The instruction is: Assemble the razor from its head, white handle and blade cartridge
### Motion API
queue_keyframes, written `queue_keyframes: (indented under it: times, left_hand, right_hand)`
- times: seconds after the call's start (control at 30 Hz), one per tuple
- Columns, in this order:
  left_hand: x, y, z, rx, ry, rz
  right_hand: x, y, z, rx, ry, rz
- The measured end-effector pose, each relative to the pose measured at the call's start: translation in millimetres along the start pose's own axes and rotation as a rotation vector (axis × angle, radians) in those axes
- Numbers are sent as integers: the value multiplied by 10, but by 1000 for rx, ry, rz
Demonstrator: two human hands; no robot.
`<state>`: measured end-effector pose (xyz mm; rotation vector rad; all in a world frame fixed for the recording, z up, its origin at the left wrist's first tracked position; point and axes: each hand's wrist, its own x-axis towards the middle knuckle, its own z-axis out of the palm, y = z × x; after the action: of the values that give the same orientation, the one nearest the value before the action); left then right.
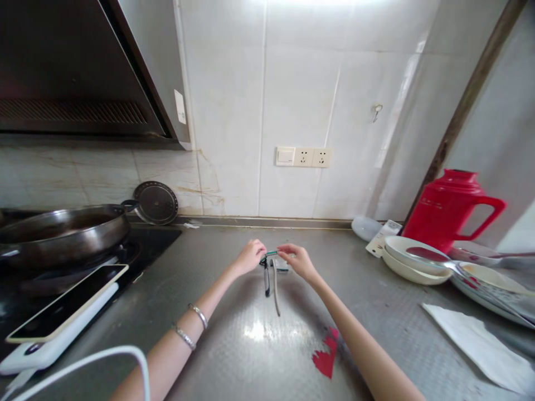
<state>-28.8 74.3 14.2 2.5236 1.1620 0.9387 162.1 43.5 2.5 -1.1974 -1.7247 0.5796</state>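
Observation:
My left hand [251, 256] and my right hand [297, 259] meet over the middle of the metal counter. Between their fingertips stretches a thin green strip-like piece [271, 253], too small to name more exactly. Both hands are closed in a pinch, one at each end of it. Just below lies a slim black pen-like object [267, 281], pointing towards me. Beside it runs a pale grey cord-like strip [276, 292]. A small clear and dark packet [281, 266] lies close under my right fingers, which partly cover it.
Red torn paper [326, 356] lies near my right forearm. On the left are a pan [62, 234] on the cooktop, a phone [69, 301] and a white cable [125, 351]. Stacked bowls [412, 270], a red thermos jug [443, 211] and a white napkin [480, 345] occupy the right.

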Motion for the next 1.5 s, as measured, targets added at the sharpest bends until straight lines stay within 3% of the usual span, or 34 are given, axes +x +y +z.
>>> queue_keyframes:
  times: [0.2, 0.6, 0.7, 0.8, 0.87, 1.0, 1.13, 1.33, 1.5]
  left_hand:
    - [-42, 80, -10, -24, -28, -7]
    - [-35, 70, 43, -208, -37, -108]
    - [-23, 41, 73, -305, 4, -161]
    - [-20, 16, 100, -266, 61, -190]
    - [-25, 31, 130, -147, 23, -144]
    - [-20, 139, 254, 69, -165, -24]
    - [24, 222, 411, 172, -295, -11]
    - [34, 194, 490, 219, -358, 7]
    - [6, 172, 490, 205, -340, -13]
  right_hand:
    - [4, 2, -3, 56, -108, 58]
    - [-26, 10, -58, -31, -98, -67]
    - [-12, 43, -90, -33, -89, -57]
    - [7, 121, -160, -32, -66, -41]
    - [14, 206, -214, -40, -51, -27]
    - [7, 406, -284, -51, -50, 14]
    - [-9, 539, -291, -74, -56, 10]
    - [-21, 582, -271, -121, -81, -11]
    - [-20, 596, -253, -140, -106, -31]
